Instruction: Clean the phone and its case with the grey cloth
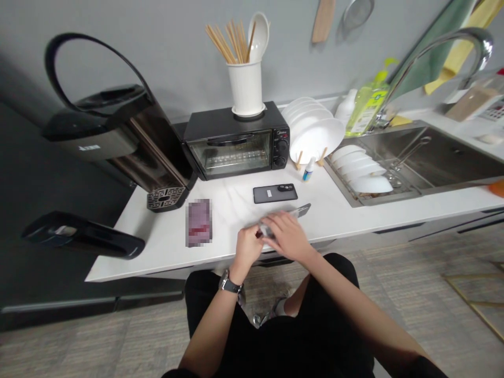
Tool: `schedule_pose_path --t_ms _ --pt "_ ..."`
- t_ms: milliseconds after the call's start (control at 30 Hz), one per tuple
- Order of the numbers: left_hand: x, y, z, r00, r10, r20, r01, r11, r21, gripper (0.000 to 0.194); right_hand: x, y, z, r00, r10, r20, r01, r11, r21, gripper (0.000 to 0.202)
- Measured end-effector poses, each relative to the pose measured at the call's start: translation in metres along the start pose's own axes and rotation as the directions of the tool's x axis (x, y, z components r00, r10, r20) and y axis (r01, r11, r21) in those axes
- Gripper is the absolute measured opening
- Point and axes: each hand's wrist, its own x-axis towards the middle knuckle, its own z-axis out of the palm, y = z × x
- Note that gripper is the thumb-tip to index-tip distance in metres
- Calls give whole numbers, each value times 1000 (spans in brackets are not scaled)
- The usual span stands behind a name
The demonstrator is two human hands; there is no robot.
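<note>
Close together over the front of the white counter, both of my hands meet at a small greyish thing, mostly covered by fingers and too unclear to name. My left hand, below a wrist watch, is curled closed at its left side. My right hand bends its fingers over the thing from the right. Past the right fingers sticks out a thin, flat grey piece; whether it joins the held thing, I cannot tell. A dark smartphone lies back-up just beyond, with a small spray bottle standing behind it.
Left are a blurred purple rectangle, a black cylindrical device and a tall drinks machine. A toaster oven stands behind, bearing a white utensil holder. Plates and the sink are right.
</note>
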Motion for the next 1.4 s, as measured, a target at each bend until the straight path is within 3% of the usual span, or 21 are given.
schedule_pose_path --t_ms 100,167,233,300,367,400,467,533,600,733,800,900,967,1000,1067,1133,1200,1233,1300,1400 --pt "0 3 3 1000 -20 -8 20 1000 -10 24 -8 31 -10 967 233 -104 -245 961 -129 43" --pt "1 3 3 1000 -25 -11 25 1000 -1 24 -5 26 -7 944 299 -139 -317 938 -138 44" --pt "2 1 2 1000 -10 -7 11 999 39 24 3 3 2 969 220 -114 -230 969 -84 47" --pt "2 -2 0 1000 4 7 -4 997 79 26 9 -17 10 999 39 -35 -40 999 -6 53" --pt "2 -3 -1 1000 2 13 -3 995 97 27 9 -17 9 998 -65 19 64 997 30 61" --pt "2 -3 0 1000 -3 8 2 996 93 26 6 -9 6 999 -51 18 50 999 14 63" --pt "1 -1 1 1000 -10 3 10 998 67 24 -1 16 -3 996 87 -32 -89 994 -65 58" --pt "1 1 1 1000 -19 2 19 999 27 24 -4 33 -10 962 258 -94 -269 953 -139 48" --pt "1 3 1 1000 -16 2 16 1000 17 23 -1 28 -10 947 304 -104 -316 938 -143 44" --pt "3 1 -2 1000 12 14 -13 997 74 21 9 -11 2 1000 -4 5 4 1000 -4 52" --pt "2 1 -3 1000 10 14 -11 996 85 23 7 -10 0 997 -74 32 73 997 16 58" --pt "2 3 -1 1000 -5 6 5 997 75 22 -1 16 -12 990 138 -41 -141 986 -89 51" --pt "2 5 0 1000 -9 8 8 998 56 23 -1 26 -16 946 304 -110 -319 936 -151 46" --pt "2 5 0 1000 -4 6 3 999 53 23 0 24 -15 937 328 -121 -344 926 -157 46" --pt "2 4 -2 1000 14 0 -14 998 63 20 6 8 -8 969 233 -84 -242 963 -120 48" --pt "1 3 -4 1000 28 1 -28 996 82 23 9 -8 0 999 30 -16 -30 999 -43 55" --pt "1 2 -4 1000 29 2 -29 995 94 26 7 -9 1 996 -84 25 85 996 -3 62" --pt "1 2 -4 1000 25 -2 -25 995 96 27 4 -3 -2 998 -66 20 67 998 -18 62" --pt "1 3 -2 1000 17 -4 -16 996 86 26 -2 16 -11 996 85 -34 -88 992 -91 53" --pt "2 4 0 1000 11 3 -11 998 65 23 -1 25 -16 937 325 -127 -342 926 -161 45"
